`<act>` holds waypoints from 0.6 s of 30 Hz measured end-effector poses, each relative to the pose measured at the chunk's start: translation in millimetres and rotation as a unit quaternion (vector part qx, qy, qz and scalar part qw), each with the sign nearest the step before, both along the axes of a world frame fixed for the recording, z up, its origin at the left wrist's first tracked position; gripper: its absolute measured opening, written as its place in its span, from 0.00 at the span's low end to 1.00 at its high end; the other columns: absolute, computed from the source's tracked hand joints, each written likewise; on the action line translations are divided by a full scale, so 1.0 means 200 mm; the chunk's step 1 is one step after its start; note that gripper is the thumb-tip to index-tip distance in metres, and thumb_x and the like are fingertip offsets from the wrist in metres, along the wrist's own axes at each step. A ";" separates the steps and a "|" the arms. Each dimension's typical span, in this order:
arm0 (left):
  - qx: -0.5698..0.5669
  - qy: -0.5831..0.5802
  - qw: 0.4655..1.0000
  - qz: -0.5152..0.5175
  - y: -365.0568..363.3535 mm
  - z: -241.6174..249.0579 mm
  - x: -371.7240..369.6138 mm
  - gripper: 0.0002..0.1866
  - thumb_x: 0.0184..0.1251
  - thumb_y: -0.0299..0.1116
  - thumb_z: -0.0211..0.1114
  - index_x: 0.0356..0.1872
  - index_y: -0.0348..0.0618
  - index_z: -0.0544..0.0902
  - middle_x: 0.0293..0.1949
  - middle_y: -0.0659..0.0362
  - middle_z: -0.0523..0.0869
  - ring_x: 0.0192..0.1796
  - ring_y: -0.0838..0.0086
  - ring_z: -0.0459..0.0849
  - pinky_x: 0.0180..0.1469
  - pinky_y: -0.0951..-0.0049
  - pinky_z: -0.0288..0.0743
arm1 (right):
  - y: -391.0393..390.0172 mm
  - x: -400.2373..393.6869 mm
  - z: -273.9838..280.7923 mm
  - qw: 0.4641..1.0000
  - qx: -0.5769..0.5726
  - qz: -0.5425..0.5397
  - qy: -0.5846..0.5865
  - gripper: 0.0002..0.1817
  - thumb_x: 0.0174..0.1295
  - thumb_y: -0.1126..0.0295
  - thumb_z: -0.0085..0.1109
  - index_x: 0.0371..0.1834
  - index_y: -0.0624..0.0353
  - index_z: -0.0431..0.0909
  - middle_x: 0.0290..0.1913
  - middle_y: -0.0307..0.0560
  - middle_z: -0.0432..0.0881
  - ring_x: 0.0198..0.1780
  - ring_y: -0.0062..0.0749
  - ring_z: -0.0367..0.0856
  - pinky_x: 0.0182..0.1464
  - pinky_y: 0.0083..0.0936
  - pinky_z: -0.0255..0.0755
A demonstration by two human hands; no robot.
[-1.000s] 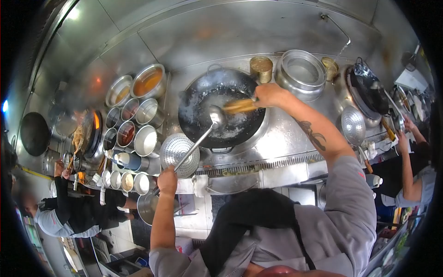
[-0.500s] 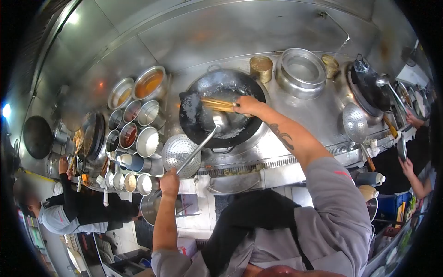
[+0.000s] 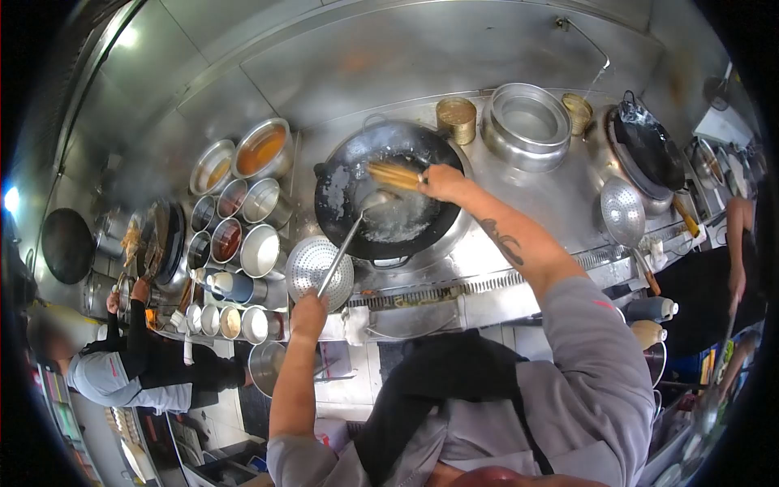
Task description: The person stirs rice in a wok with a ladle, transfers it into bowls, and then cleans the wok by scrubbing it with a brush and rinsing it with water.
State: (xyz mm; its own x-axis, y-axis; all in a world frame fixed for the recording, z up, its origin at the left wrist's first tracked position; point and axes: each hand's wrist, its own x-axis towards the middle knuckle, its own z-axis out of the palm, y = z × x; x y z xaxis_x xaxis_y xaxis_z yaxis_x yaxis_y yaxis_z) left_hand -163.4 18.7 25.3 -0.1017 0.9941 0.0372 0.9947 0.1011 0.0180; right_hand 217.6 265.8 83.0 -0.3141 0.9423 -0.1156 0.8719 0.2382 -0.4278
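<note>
In the middle of the steel stove stands a black wok (image 3: 438, 232) with steaming, bubbly liquid in it. My right hand (image 3: 444, 183) is closed round a bundle of bamboo sticks (image 3: 393, 174), a wok brush by its look, whose far end is over the wok's inside. My left hand (image 3: 309, 315) grips the long handle of a metal ladle (image 3: 375, 200); the ladle's bowl is in the wok, just below the brush. Beneath the ladle handle lies a perforated strainer (image 3: 307, 268), close to my left hand.
Metal containers with sauces (image 3: 225, 240) stand left of the wok. Behind it to the right are a tin can (image 3: 457, 122) and a large steel pot (image 3: 519, 154). A second strainer (image 3: 623, 213) lies right. A co-worker (image 3: 122, 373) is at left, another (image 3: 706, 284) at right.
My right hand and the brush have shifted slightly right. The ladle's bowl has moved left and up, and my left hand a little right. Both co-workers' arms have moved.
</note>
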 end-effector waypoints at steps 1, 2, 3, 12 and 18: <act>0.013 -0.045 0.999 -0.028 0.00 0.03 0.01 0.14 0.60 0.39 0.64 0.32 0.35 0.78 0.26 0.48 0.82 0.32 0.62 0.86 0.32 0.64 0.79 | -0.01 -0.02 -0.03 1.000 -0.017 0.000 -0.018 0.23 0.54 0.51 0.61 0.40 0.61 0.83 0.34 0.59 0.84 0.38 0.50 0.84 0.45 0.39 0.77; 0.014 -0.045 0.999 -0.026 0.00 0.05 0.02 0.14 0.60 0.39 0.64 0.32 0.35 0.78 0.26 0.48 0.82 0.32 0.62 0.86 0.32 0.64 0.79 | 0.00 0.01 -0.05 1.000 -0.017 0.001 -0.018 0.23 0.54 0.51 0.61 0.40 0.61 0.83 0.34 0.59 0.84 0.38 0.50 0.84 0.45 0.39 0.77; -0.081 -0.188 0.978 0.035 -0.02 0.09 0.00 0.14 0.61 0.39 0.64 0.32 0.36 0.78 0.23 0.51 0.81 0.26 0.66 0.83 0.26 0.66 0.76 | -0.01 0.04 -0.08 0.999 -0.042 -0.007 -0.010 0.22 0.54 0.52 0.61 0.39 0.62 0.83 0.32 0.58 0.84 0.36 0.49 0.84 0.43 0.38 0.77; -0.297 -0.670 0.642 0.226 0.02 0.12 0.23 0.07 0.66 0.34 0.61 0.34 0.47 0.72 0.19 0.69 0.69 0.16 0.86 0.65 0.15 0.83 0.60 | -0.06 0.00 -0.20 0.999 0.006 -0.050 -0.001 0.22 0.54 0.52 0.62 0.33 0.64 0.84 0.27 0.59 0.83 0.31 0.46 0.85 0.41 0.35 0.78; 0.016 -0.198 0.980 -0.006 0.02 -0.09 0.15 0.13 0.58 0.35 0.64 0.36 0.38 0.75 0.27 0.47 0.83 0.30 0.53 0.84 0.34 0.58 0.78 | -0.11 0.21 0.05 0.994 -0.096 -0.051 -0.015 0.23 0.53 0.51 0.61 0.35 0.63 0.84 0.29 0.58 0.84 0.34 0.45 0.85 0.42 0.36 0.77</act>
